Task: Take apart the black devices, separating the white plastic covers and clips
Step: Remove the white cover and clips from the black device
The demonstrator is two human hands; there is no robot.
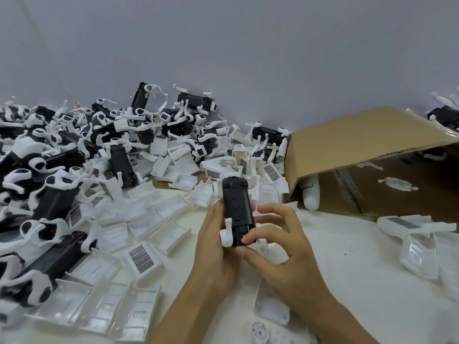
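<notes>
The black device (238, 212) is held upright above the near middle of the surface (347, 269), between both hands. The left hand (216, 244) wraps around its left side from below, fingers curled behind the body, and the right hand (275, 237) pinches its lower right end, thumb and fingertips pressed near a small red spot. A white clip (227, 234) is on the lower left corner, just beside the left palm. The likeliest trouble is that clip: thin white plastic may snap rather than unhook if it is levered sideways or pulled before its catch is freed. A sudden release could also flick the part into the loose white covers (139, 224) to the left, or toward the open cardboard box (360, 150) at far right, mixing the sorted pieces.
</notes>
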